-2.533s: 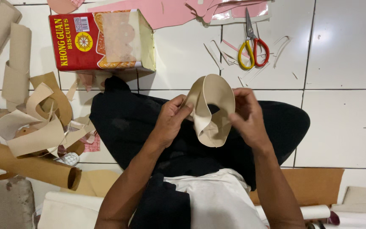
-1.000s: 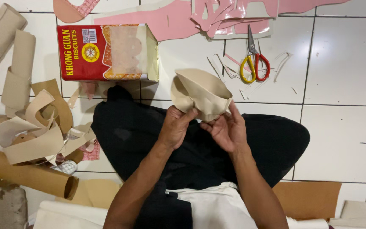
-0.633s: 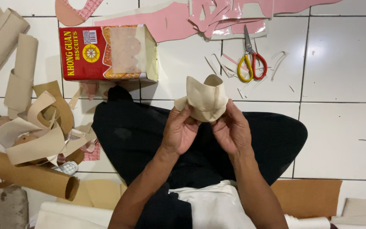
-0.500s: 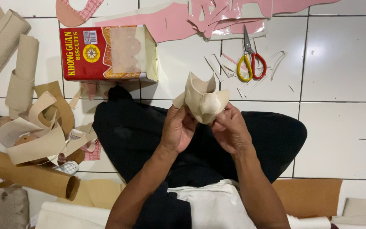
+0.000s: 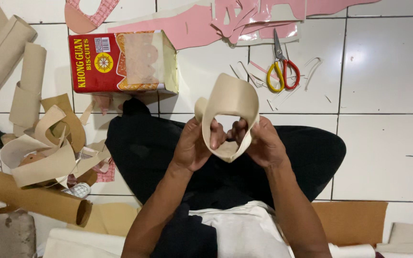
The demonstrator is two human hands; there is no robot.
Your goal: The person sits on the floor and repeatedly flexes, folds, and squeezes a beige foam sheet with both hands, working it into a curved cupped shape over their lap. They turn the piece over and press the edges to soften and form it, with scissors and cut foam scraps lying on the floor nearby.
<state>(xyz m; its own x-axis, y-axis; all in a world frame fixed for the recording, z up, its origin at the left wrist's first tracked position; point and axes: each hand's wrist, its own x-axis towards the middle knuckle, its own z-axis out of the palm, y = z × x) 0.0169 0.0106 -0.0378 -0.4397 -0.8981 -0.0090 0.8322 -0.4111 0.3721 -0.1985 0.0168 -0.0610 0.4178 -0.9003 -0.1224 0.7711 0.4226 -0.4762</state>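
A beige curved piece of soft sheet material is bent into an open loop above my lap. My left hand grips its left side, thumb poking into the loop. My right hand grips its right side, fingers curled behind the lower edge. Both hands hover over my crossed legs in black trousers.
A red tin box stands on the white tiled floor ahead left. Yellow and red scissors lie among pink offcuts. Beige strips and rolls pile at the left; a brown sheet lies lower right.
The beige piece was turned over in my hands from a folded cone shape into an open loop facing me. Both hands stayed on it, shifting slightly upward.
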